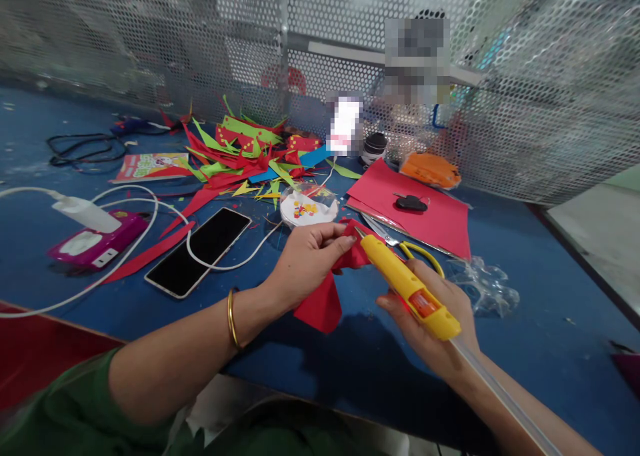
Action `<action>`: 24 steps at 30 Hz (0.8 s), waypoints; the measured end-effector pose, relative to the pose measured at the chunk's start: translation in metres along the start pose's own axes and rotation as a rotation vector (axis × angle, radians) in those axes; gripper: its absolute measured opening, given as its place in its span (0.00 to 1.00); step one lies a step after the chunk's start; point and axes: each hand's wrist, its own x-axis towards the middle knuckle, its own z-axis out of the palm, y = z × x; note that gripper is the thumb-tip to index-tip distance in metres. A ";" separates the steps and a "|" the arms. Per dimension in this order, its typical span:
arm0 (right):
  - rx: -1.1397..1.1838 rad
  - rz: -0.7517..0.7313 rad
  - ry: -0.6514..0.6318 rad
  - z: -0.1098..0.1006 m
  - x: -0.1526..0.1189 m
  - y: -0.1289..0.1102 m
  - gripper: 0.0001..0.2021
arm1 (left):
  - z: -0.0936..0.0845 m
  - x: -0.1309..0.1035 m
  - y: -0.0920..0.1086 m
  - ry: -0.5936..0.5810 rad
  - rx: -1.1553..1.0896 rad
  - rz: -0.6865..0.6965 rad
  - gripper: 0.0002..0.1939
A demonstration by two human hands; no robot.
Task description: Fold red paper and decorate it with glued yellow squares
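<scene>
Between the thumb and fingers of my left hand [310,259] is a piece of folded red paper [323,306], its lower part hanging down over the blue table. My right hand [435,323] is wrapped around a yellow glue gun [400,276], with a long clear glue stick [500,389] trailing from its back end. The gun's metal nozzle points left and sits at the red paper, close to my left thumb; whether it touches cannot be made out. Just behind the gun lie scissors [423,253] with yellow handles, partly covered by it.
A dark phone [200,253] and a purple power strip [100,243] with white cables lie left. Behind are red and green paper scraps [235,153] and a dish [287,206] of small coloured bits. Red sheets [435,219] carry a black key fob [411,203]. Clear plastic [487,289] lies right.
</scene>
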 end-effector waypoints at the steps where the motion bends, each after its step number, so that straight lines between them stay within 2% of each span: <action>1: -0.001 -0.002 0.001 0.000 0.000 0.000 0.18 | 0.000 0.000 0.000 0.003 -0.004 -0.002 0.07; 11: -0.059 -0.050 -0.009 -0.006 0.006 -0.006 0.21 | 0.000 0.001 -0.001 -0.003 -0.024 0.000 0.07; 24: -0.018 -0.010 0.014 0.000 0.000 -0.001 0.20 | -0.001 0.001 -0.001 -0.012 -0.004 0.020 0.07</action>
